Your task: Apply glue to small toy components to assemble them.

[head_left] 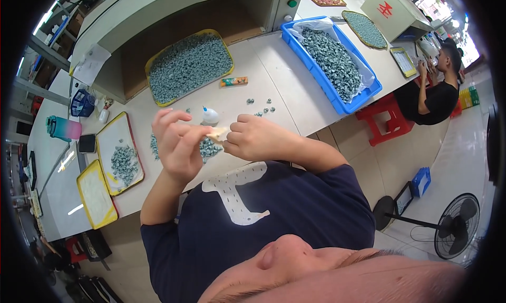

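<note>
A small pale cream piece (216, 135), too small to name, is pinched between the thumb and fingers of my left hand (178, 146). The other fingers of that hand are spread upward. My right hand (259, 138) is closed beside it, its curled fingers meeting the end of the piece; anything else in its grip is hidden. Just behind stands a white squeeze bottle (210, 115) with a blue tip. Small grey-green stones (211, 149) lie on the table beneath my hands, partly covered by them. A few single stones (265, 110) are scattered farther back.
A yellow-rimmed tray (184, 65) of stones sits at the back, near an orange-green box (234, 81). Back right is a blue crate (330, 65) of stones. Two trays (100, 189), a phone (87, 143) and a bottle (62, 128) are left. Another person (437, 87) sits at right.
</note>
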The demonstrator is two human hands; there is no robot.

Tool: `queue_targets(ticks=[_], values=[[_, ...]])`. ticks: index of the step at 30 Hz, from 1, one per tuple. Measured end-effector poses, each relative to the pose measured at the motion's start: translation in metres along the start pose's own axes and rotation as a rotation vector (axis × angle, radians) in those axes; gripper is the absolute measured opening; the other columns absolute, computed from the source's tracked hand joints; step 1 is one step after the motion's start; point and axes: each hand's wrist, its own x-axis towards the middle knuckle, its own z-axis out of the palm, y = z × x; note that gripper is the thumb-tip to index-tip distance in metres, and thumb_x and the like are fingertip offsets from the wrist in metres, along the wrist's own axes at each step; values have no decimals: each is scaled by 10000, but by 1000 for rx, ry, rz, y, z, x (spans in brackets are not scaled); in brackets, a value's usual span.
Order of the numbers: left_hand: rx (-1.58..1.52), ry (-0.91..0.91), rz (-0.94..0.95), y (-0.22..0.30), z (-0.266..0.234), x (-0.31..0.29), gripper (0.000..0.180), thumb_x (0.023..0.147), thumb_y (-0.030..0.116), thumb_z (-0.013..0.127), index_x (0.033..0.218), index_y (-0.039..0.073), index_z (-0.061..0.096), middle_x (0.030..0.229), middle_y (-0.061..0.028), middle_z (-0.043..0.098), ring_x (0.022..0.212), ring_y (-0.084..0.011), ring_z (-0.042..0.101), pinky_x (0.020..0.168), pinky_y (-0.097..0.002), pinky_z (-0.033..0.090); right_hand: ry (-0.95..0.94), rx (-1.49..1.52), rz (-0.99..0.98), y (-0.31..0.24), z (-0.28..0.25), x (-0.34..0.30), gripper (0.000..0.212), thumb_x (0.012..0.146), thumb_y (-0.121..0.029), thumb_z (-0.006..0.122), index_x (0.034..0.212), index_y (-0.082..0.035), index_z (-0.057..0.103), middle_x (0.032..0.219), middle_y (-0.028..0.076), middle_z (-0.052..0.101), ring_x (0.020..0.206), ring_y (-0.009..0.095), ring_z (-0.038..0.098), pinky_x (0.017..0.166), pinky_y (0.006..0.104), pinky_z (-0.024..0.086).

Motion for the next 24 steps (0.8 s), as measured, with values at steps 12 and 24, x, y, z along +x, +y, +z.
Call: queue_targets(ticks=[12, 24], values=[[-134, -155, -52, 16, 21, 10, 226, 684, 43, 696, 909, 63, 675, 890, -46, 584, 885, -265, 545, 804, -438, 420, 31, 197, 49, 2, 13, 0, 114, 751, -161, 586, 660, -121, 530, 607, 4, 513, 614, 185, 550, 619, 316, 429], [-699, -199, -458, 7, 10, -9, 125, 886, 144, 598, 988, 86, 641, 1179, -155, 575, 1138, -316, 519, 973, -423, 402, 409, 256, 324, 12, -10, -7, 140, 770, -163, 719, 873, -103, 646, 677, 8, 595, 622, 192, 586, 613, 327, 458]])
